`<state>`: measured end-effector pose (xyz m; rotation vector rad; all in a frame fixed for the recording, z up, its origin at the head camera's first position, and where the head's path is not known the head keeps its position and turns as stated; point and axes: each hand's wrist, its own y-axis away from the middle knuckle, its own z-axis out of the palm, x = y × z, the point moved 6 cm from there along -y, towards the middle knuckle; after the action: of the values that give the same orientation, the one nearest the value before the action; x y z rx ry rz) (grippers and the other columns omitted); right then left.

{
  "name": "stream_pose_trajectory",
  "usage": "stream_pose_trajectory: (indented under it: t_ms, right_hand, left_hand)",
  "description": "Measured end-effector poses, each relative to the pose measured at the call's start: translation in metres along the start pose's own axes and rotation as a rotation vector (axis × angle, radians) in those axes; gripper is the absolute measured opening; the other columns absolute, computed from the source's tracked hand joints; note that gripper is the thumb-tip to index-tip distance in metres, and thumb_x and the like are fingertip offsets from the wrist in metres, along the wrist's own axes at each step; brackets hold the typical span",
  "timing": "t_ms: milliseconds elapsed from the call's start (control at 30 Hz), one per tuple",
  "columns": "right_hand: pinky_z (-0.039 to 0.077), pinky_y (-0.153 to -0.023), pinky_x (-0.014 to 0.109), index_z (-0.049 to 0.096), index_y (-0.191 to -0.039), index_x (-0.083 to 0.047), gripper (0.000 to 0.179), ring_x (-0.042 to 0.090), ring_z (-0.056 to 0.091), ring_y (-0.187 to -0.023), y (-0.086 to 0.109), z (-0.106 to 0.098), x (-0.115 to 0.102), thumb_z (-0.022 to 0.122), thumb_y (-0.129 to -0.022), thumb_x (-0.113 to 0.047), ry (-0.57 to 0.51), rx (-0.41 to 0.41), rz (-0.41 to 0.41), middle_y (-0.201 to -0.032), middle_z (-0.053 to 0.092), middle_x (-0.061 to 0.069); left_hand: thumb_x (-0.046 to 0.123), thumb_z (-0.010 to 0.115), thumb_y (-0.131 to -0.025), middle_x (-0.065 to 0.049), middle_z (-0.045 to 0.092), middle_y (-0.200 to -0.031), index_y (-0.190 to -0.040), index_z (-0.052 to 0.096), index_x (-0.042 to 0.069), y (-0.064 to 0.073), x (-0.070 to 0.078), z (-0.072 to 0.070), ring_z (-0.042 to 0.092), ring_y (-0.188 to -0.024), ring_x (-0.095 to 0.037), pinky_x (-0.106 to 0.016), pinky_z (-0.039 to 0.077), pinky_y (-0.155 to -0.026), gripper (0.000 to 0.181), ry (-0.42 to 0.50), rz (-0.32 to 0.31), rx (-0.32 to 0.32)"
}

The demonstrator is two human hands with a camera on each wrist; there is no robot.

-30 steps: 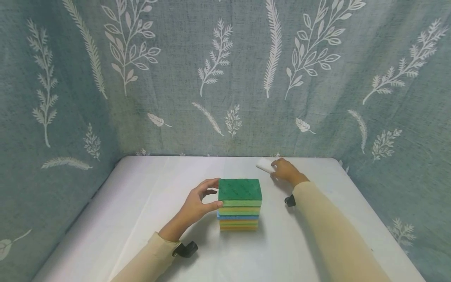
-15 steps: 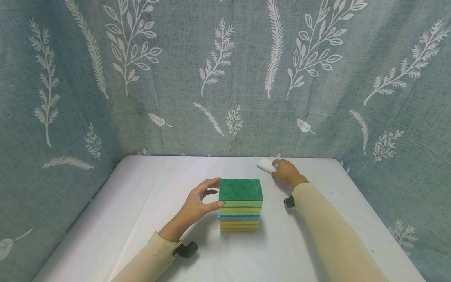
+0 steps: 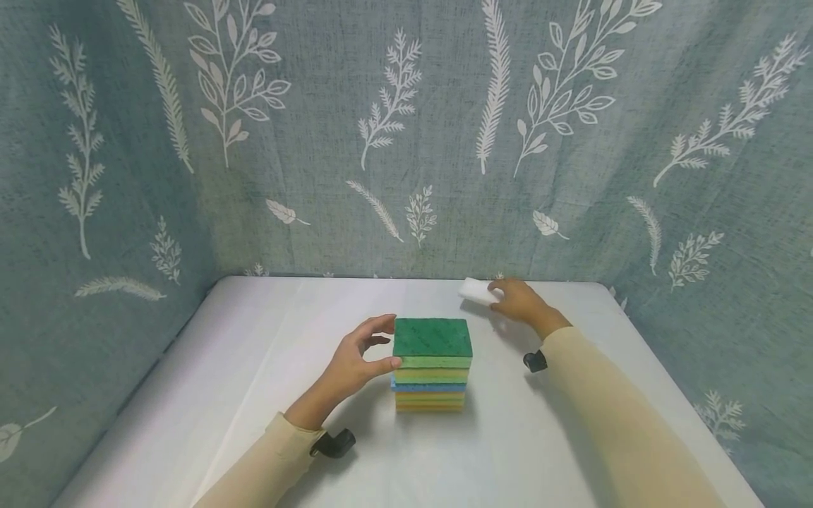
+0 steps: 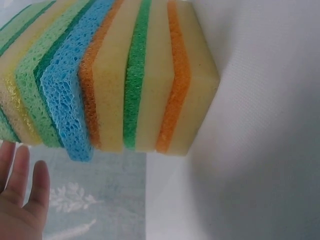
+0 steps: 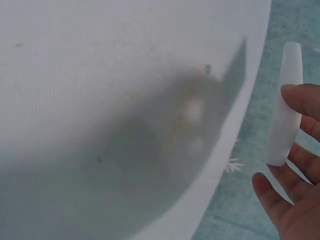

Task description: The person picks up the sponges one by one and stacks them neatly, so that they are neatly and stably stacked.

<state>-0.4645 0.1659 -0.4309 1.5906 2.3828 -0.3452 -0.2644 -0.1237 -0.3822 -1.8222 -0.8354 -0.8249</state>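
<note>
A tall stack of scouring sponges (image 3: pixel 432 363) stands on the table, a dark green one on top and a blue one lower down. At its left side, my left hand (image 3: pixel 349 367) has thumb and fingertips at the near and far corners of the top sponge; in the left wrist view, the visible fingers (image 4: pixel 41 182) look fairly straight. Behind and right of the stack, my right hand (image 3: pixel 522 305) pinches a thin white sponge (image 3: pixel 475 291) by one end. Seen from the right wrist, that white sponge (image 5: pixel 286 107) is held between thumb and fingers, apart from the tabletop.
A white cloth-like surface covers the table (image 3: pixel 273 353). Grey-green curtains (image 3: pixel 317 141) with white leaf prints hang behind it and on both sides. Each wrist carries a small black device, such as the left one (image 3: pixel 333 443).
The white sponge has been raised off the table by my right hand, and its shadow now lies apart below it. My left hand and the stack keep their places.
</note>
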Motion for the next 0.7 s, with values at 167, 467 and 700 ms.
stream_pose_trajectory:
  t_ms: [167,467,700]
  right_hand:
    - [0.029,-0.097,0.052,0.054,-0.119,-0.013,0.044,0.034,0.038,-0.118,0.010,-0.011,-0.012,0.065,-0.080,-0.029,-0.020,0.001,-0.053,-0.127,0.046,0.013]
    - [0.034,-0.094,0.050,0.052,-0.120,-0.017,0.042,0.030,0.040,-0.118,0.030,-0.033,-0.040,0.062,-0.082,-0.032,0.012,0.022,-0.198,-0.130,0.044,0.010]
    - [0.039,-0.088,0.048,0.052,-0.120,-0.021,0.042,0.026,0.040,-0.117,0.046,-0.051,-0.061,0.061,-0.082,-0.037,0.033,0.060,-0.267,-0.131,0.042,0.004]
  left_hand:
    - [0.014,0.072,-0.075,-0.007,0.050,-0.116,-0.131,0.040,0.009,0.000,0.000,0.001,0.045,-0.109,-0.024,-0.050,0.038,-0.090,0.064,0.002,0.004,0.001]
    - [0.012,0.071,-0.076,-0.008,0.050,-0.116,-0.131,0.040,0.007,0.000,0.000,0.000,0.045,-0.109,-0.023,-0.050,0.038,-0.090,0.063,0.000,0.023,-0.004]
    - [0.018,0.071,-0.076,-0.005,0.050,-0.117,-0.132,0.040,0.011,-0.001,-0.003,0.001,0.045,-0.109,-0.020,-0.046,0.039,-0.092,0.064,-0.011,-0.022,-0.011]
